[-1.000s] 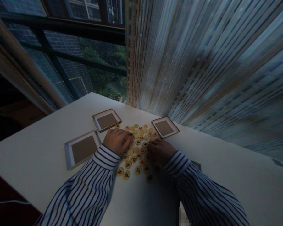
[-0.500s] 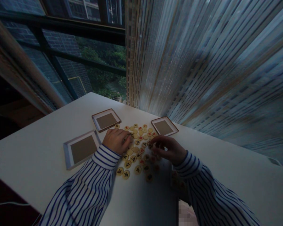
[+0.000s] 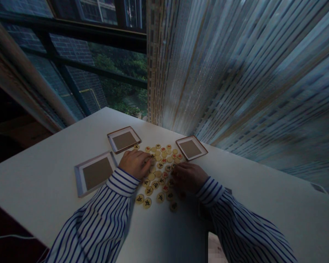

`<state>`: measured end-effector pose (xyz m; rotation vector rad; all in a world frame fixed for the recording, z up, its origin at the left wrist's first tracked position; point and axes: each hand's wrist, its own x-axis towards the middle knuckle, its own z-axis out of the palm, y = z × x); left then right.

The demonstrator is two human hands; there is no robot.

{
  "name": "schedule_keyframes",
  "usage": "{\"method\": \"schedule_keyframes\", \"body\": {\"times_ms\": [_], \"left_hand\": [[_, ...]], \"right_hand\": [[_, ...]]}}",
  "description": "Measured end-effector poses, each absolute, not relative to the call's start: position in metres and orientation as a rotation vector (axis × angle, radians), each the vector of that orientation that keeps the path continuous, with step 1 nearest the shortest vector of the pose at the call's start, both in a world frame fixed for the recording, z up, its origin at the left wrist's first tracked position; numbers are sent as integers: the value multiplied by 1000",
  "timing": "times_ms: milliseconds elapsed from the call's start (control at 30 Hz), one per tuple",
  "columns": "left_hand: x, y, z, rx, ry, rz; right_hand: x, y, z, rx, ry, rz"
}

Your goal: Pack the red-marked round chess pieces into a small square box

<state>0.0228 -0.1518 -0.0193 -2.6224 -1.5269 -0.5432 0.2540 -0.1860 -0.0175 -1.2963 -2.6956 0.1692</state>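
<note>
Dim corner: dark-framed window (image 3: 106, 74) ahead, pale striped sheer curtain (image 3: 222, 73) at right, smooth white table (image 3: 263, 193) under it all. Mid-table is a loose spread of round, flat, pale yellow discs (image 3: 155, 185) with black or red characters. Left hand (image 3: 134, 164): palm down at the left edge of the spread, fingers curled; can't tell if it's gripping one. Right hand (image 3: 189, 177): bent over the right side, fingertips hidden in shadow, so can't tell there either. Around the spread, shallow rectangular trays with white walls and brown-grey floors: near-left tray (image 3: 98, 172), back-left tray (image 3: 124, 140), right tray (image 3: 191, 148). Every disc I can make out lies outside them, on the table. Status: discs are out, one layer as far as I can see. Near end mostly black-marked, red ones mixed in further up, plain-faced discs (image 3: 158, 174) scattered through the middle and far part. No rows or stacks visible. My read: partway at most, with the mix unsorted.
</note>
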Motion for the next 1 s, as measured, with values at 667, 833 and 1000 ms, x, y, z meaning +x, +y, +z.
{"method": "schedule_keyframes", "body": {"times_ms": [667, 833, 1000], "left_hand": [[24, -152, -22, -2674, -1510, -557], [25, -152, -25, -2719, -1470, -538], [29, -153, -29, -2721, -1445, -500]], "right_hand": [[271, -171, -9, -1703, -2559, -53], [283, -154, -4, -2008, -2421, -28], [281, -148, -7, -2144, -2419, 60]]}}
